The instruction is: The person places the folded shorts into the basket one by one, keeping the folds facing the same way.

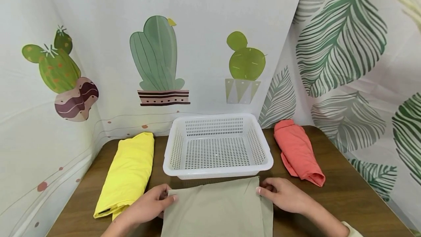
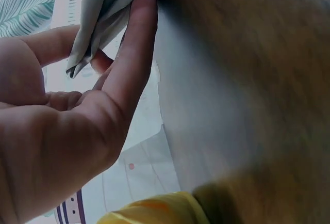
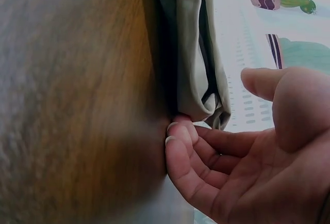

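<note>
A folded grey-green cloth (image 1: 213, 207) lies at the near middle of the table, its layers visible along the right side. My left hand (image 1: 152, 203) pinches its far left corner, thumb above and fingers below. In the left wrist view, gathered folds of the cloth (image 2: 105, 15) pass between thumb and index finger. At the far right corner is my right hand (image 1: 284, 195), its curled fingers tucked under the edge. The right wrist view has these fingertips (image 3: 179, 144) right at the folded edge, with the thumb raised above it.
A white perforated plastic basket (image 1: 218, 173) stands just beyond the cloth. To its left lies a folded yellow cloth (image 1: 131, 171), close to my left forearm. A folded red cloth (image 1: 297, 149) is at the right on the brown wooden table (image 1: 342, 193). Printed curtains (image 1: 204, 46) hang behind.
</note>
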Demonstrator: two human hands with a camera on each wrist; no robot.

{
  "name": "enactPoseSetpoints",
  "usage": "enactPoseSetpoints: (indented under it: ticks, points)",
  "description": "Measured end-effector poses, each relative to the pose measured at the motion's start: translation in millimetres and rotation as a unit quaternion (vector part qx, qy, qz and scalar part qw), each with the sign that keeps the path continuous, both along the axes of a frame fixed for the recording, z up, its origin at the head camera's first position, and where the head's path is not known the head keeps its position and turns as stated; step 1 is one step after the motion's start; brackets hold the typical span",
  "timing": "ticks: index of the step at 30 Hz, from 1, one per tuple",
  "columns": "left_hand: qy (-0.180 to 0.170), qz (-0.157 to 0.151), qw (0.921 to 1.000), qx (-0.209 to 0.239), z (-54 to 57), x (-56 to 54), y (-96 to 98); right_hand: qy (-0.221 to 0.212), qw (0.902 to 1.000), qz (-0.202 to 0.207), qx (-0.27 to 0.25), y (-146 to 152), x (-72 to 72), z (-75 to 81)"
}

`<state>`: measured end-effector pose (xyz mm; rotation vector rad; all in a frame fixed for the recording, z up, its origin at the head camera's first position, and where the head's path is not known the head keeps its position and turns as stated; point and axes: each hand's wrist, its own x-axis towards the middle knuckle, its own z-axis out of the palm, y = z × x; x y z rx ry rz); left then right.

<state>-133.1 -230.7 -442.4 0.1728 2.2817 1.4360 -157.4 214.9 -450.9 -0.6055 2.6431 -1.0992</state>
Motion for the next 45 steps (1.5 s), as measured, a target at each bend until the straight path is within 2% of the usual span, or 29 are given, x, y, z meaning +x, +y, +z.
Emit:
enactPoseSetpoints:
  ticks: [3, 6, 12, 16, 22, 27, 34, 39, 45]
  points:
    - [-0.027, 0.017, 0.9995, -0.008, 0.3, 1.1, 0.6, -0.02, 0.9996, 0.011, -0.014, -2, 0.7, 1.3]
    - [-0.032, 0.018, 0.999, -0.023, 0.3, 1.8, 0.7, -0.037, 0.9986, 0.023, -0.031, -3, 1.4, 2.3]
    - [-0.028, -0.007, 0.9991, -0.03, -0.1, 3.6, 0.3, -0.052, 0.9971, 0.016, -0.053, -4, 4.4, 2.3]
    - [-0.036, -0.026, 0.9989, -0.011, -3.1, 4.7, 0.7, -0.098, 0.9913, 0.007, -0.087, -5, 5.9, 3.2]
    - [-0.058, -0.057, 0.9952, 0.055, -9.9, 5.5, 2.1, -0.198, 0.9673, -0.027, -0.156, -5, 4.9, 3.3]
    - [-0.066, -0.052, 0.9937, 0.075, -14.6, 4.9, 3.4, -0.248, 0.9495, -0.045, -0.187, -4, 3.0, 1.9]
    - [-0.078, -0.039, 0.991, 0.102, -14.4, 6.9, 7.0, -0.309, 0.9192, -0.026, -0.243, -6, 3.0, -2.3]
    - [-0.093, -0.048, 0.986, 0.129, -14.0, 6.9, 10.1, -0.338, 0.903, -0.011, -0.265, -9, 2.4, -4.7]
    - [-0.102, -0.053, 0.984, 0.136, -16.1, 6.0, 10.5, -0.363, 0.8843, 0.013, -0.293, -11, 0.0, -9.2]
